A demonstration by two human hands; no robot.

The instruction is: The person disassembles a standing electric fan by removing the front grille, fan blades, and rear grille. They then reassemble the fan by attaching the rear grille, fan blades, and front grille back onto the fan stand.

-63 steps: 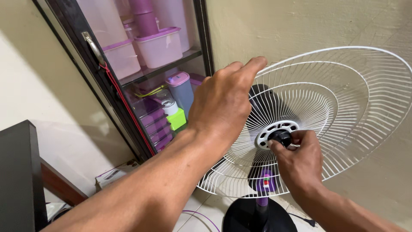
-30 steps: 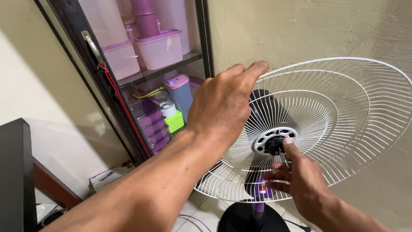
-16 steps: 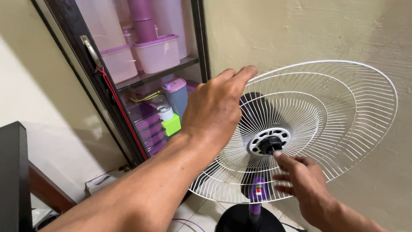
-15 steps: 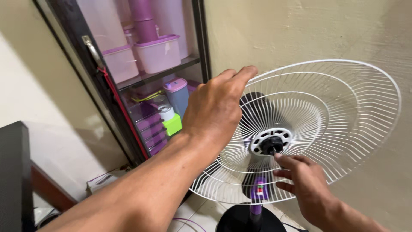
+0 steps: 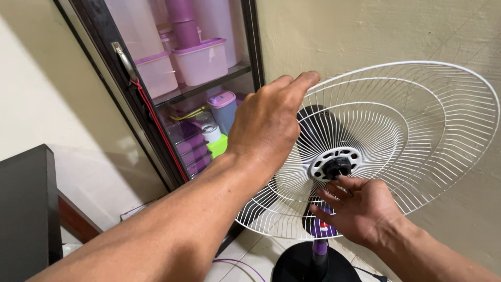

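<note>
A white wire fan grille (image 5: 417, 120) stands on a purple pole (image 5: 319, 248) with a black round base (image 5: 297, 266); no blades are on it. My left hand (image 5: 266, 125) reaches over the grille's upper left rim and holds it, fingers curled over the wires. At the grille's centre sits a black round nut (image 5: 336, 166) in a white hub ring. My right hand (image 5: 360, 209) is just below it, fingers loosely apart, fingertips touching the nut's underside. The dark motor housing (image 5: 318, 130) shows behind the wires.
A dark-framed glass cabinet (image 5: 141, 94) with purple and clear plastic containers (image 5: 201, 60) stands left of the fan. A black piece of furniture (image 5: 23, 209) is at the far left. A beige wall is right behind the grille. A purple cable (image 5: 235, 263) lies on the tiled floor.
My right hand let go of the black nut, dropped below it with fingers apart, and has now risen back to touch it. My left hand stays on the rim.
</note>
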